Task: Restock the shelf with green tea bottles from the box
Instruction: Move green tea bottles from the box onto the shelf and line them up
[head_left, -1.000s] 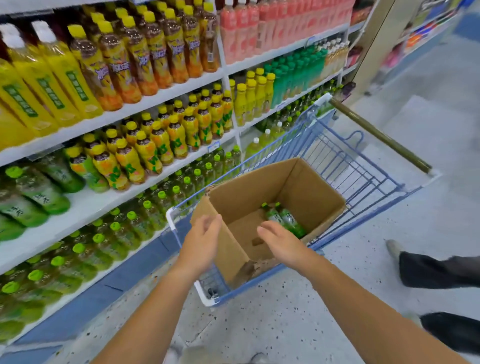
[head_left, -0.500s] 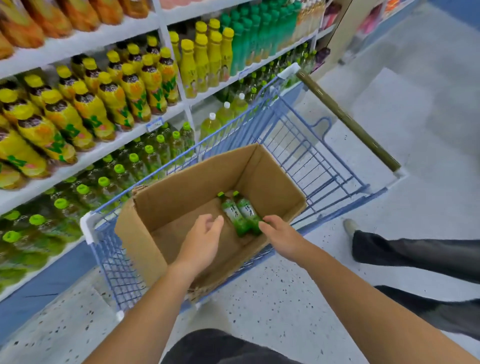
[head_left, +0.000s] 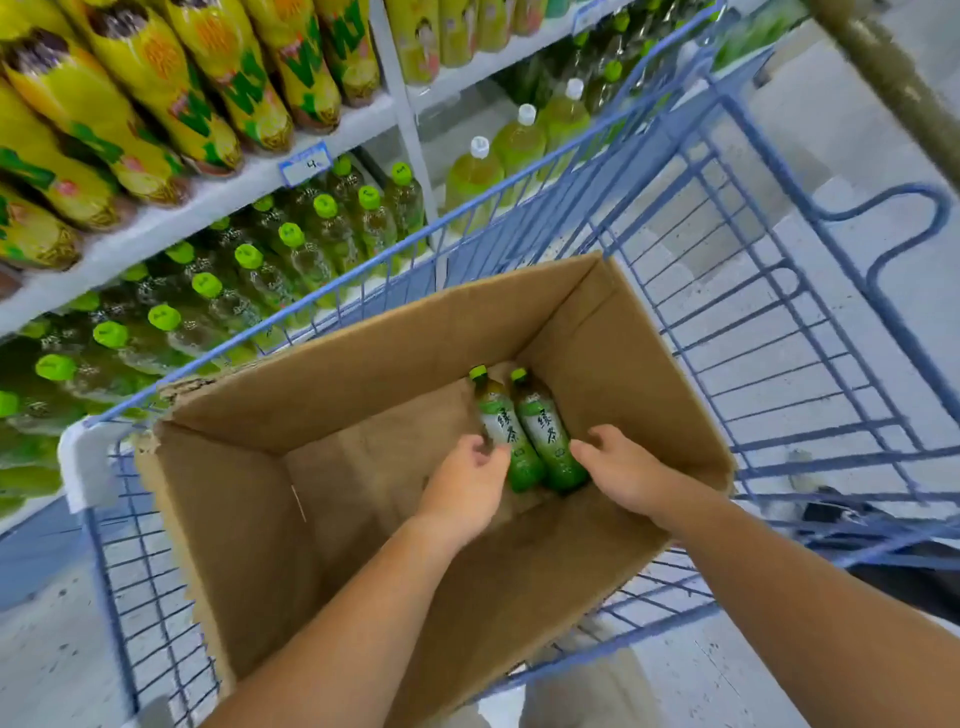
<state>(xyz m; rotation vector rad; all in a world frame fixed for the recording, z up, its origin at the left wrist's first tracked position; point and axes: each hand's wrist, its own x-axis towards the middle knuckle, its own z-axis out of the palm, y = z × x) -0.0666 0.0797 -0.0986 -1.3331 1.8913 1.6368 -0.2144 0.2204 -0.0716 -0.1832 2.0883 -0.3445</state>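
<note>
We are near the end of this box, by the look of it. Only two green tea bottles remain in the cardboard box (head_left: 363, 519), lying side by side on its floor toward the far right corner, caps pointing away from us: the left bottle (head_left: 506, 441) and the right bottle (head_left: 548, 441), touching each other. The box sits in the blue wire cart (head_left: 779, 312). Our left hand (head_left: 465, 486) reaches in at the left bottle, fingers curling against its side but not yet closed around it. Our right hand (head_left: 621, 467) meets the right bottle the same way, loosely open, touching its flank. Neither bottle is lifted. On the far left, the low shelf (head_left: 208, 208) already holds rows of green-capped bottles (head_left: 249, 257). What is left, we judge, is to grasp these two and place them there.
</note>
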